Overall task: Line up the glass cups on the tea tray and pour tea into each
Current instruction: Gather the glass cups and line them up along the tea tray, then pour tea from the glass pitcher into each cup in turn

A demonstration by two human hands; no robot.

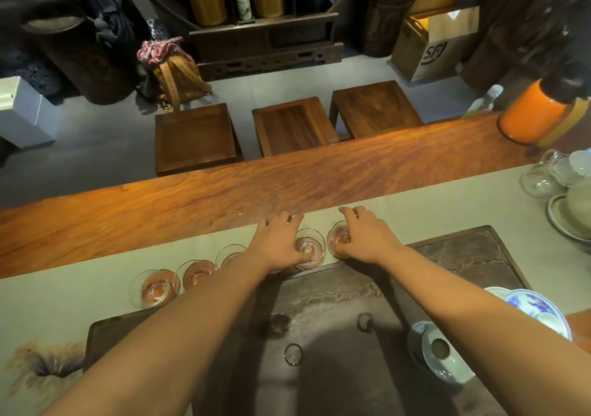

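Your left hand (281,243) reaches forward over the far edge of the dark carved tea tray (463,255), fingers spread and draped over a glass cup that it mostly hides, with the thumb touching the rim of the gold-rimmed cup (308,252) just to its right. Your right hand (367,239) is cupped on the rightmost cup (340,239), fingers curled over its far side and thumb at its near rim. Both these cups stand just beyond the tray's far edge on the pale green runner (96,275). Three more glass cups run in a row to the left on the runner: the leftmost cup (155,287), the next cup (196,273) and a third cup (228,255) partly behind your left forearm; all show an amber tint. At the tray's near right sit a pale gaiwan (443,353) and a blue-and-white bowl (540,311). Clear glassware (543,179) stands far right.
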